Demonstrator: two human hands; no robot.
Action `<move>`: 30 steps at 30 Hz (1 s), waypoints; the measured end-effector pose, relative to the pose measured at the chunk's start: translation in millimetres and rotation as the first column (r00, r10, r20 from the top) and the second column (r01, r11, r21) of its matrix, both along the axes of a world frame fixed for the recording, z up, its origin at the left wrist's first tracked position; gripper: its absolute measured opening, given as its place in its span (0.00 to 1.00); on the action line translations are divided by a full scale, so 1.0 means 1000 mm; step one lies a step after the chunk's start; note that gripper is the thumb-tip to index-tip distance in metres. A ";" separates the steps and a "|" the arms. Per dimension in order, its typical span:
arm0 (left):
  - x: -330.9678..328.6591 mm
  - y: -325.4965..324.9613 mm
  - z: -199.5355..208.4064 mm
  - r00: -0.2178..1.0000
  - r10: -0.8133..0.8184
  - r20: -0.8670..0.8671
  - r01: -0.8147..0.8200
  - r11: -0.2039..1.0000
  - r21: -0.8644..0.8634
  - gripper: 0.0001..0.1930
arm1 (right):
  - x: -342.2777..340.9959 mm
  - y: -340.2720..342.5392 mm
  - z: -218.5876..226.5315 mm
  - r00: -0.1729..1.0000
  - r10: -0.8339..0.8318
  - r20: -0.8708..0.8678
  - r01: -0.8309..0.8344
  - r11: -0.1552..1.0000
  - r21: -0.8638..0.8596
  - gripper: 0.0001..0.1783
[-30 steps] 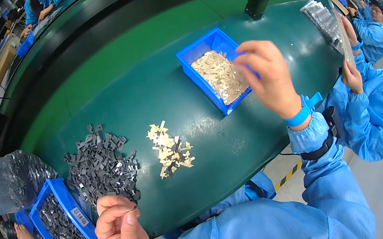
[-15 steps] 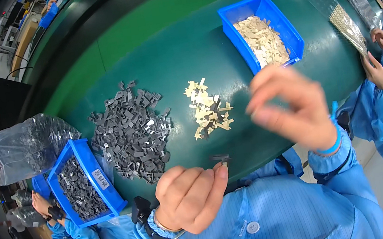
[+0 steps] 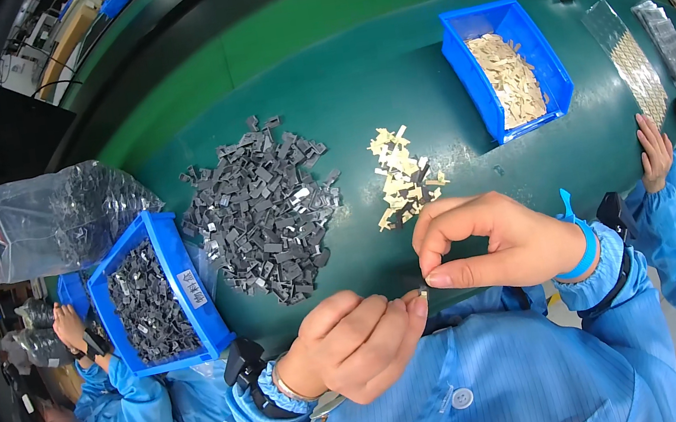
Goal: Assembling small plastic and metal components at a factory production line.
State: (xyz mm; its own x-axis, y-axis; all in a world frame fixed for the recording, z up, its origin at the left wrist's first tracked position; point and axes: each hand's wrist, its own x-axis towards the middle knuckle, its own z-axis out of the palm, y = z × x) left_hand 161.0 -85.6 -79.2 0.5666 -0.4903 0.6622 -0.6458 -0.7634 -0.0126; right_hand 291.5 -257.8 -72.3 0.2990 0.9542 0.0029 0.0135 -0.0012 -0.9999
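Low in front of my chest, my left hand [image 3: 358,343] is closed, its thumb and forefinger pinching a small dark plastic piece [image 3: 409,282]. A tiny pale bit shows at the same fingertips. Coming from the right, my right hand [image 3: 496,241] has its thumb and forefinger pinched together right beside that piece; whatever lies between them is too small to make out. Just beyond my hands lies a small pile of pale yellow and black pieces [image 3: 398,169]. To its left spreads a large heap of dark grey plastic parts [image 3: 264,213].
A blue bin [image 3: 559,82] of pale flat pieces stands at the far right. Another blue bin [image 3: 212,313] holds dark parts at the left, by a clear plastic bag [image 3: 36,234]. Clear packs [image 3: 639,70] lie farther right. Co-workers in blue sit on both sides.
My right hand has come down and left from near the far bin to meet my left hand's fingertips. The whole view has shifted slightly, and the left hand still pinches the dark piece.
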 end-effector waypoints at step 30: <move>0.080 0.022 -0.021 0.688 0.600 -0.408 -0.461 0.796 0.393 0.08 | -0.017 -0.015 -0.049 0.639 -0.718 0.276 0.636 0.695 0.335 0.05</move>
State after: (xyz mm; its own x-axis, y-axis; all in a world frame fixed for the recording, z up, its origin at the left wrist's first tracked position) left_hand 241.1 -63.7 -99.9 0.9870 -0.1049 0.1217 -0.0999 -0.9939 -0.0471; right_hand 274.7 -273.2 -121.5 0.7967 0.4485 0.4050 0.4403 0.0283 -0.8974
